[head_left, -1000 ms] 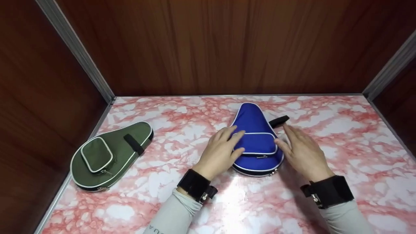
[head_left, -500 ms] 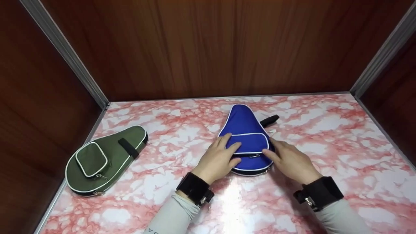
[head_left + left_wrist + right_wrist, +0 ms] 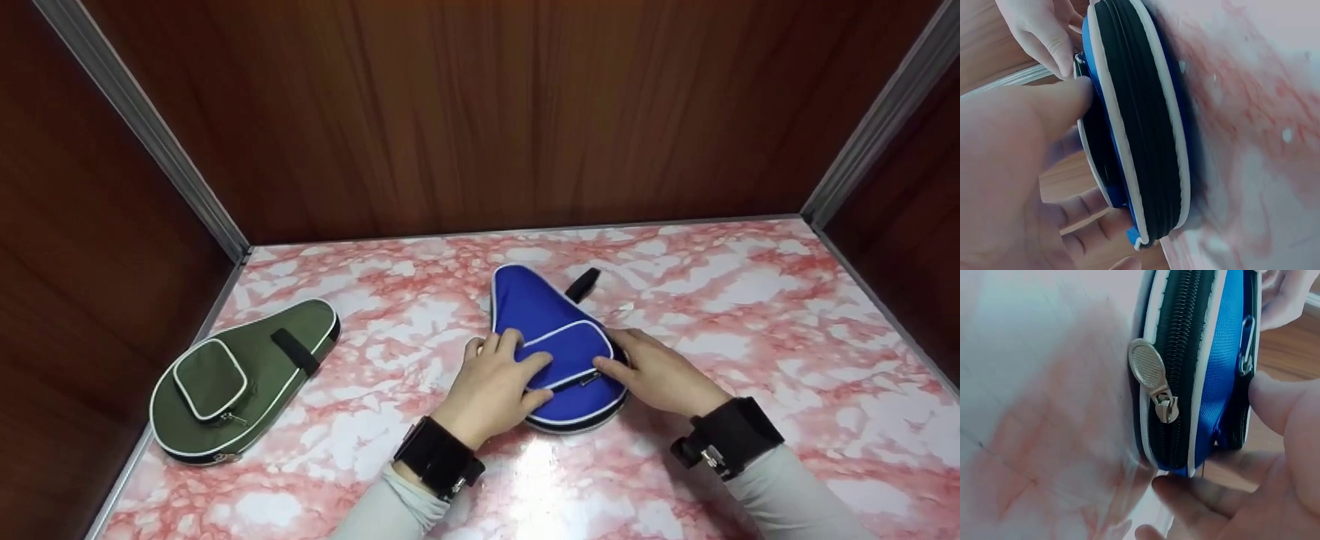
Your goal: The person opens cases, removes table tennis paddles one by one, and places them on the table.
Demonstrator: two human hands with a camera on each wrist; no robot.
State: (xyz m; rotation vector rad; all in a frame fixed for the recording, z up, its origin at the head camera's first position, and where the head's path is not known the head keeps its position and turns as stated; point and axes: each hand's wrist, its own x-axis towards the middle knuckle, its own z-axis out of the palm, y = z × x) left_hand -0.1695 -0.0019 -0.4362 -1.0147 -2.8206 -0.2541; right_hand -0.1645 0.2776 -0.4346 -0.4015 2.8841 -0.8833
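Observation:
A blue table tennis paddle case (image 3: pixel 536 300) with white piping lies on the marbled table, its narrow end pointing away and a little left. My left hand (image 3: pixel 491 386) grips its left side, with the thumb over the zipped front pocket (image 3: pixel 574 349). At the opposite edge, my right hand (image 3: pixel 664 371) holds the case with its thumb on top and fingers down along the side. The left wrist view shows the left thumb against the pocket's rim. A metal zipper pull (image 3: pixel 1148 365) hangs at the case's side in the right wrist view. The case's underside is hidden.
A green paddle case (image 3: pixel 247 382) with a black strap lies at the left of the table. The blue case's black strap (image 3: pixel 583 285) sticks out to the right. Brown wood-grain panels (image 3: pixel 480 112) with metal edge strips enclose the back and sides.
Both hands have closed in on the blue case. It has turned counter-clockwise, its narrow end swinging left, and shifted slightly nearer. The green case lies as before; the head view has shifted slightly.

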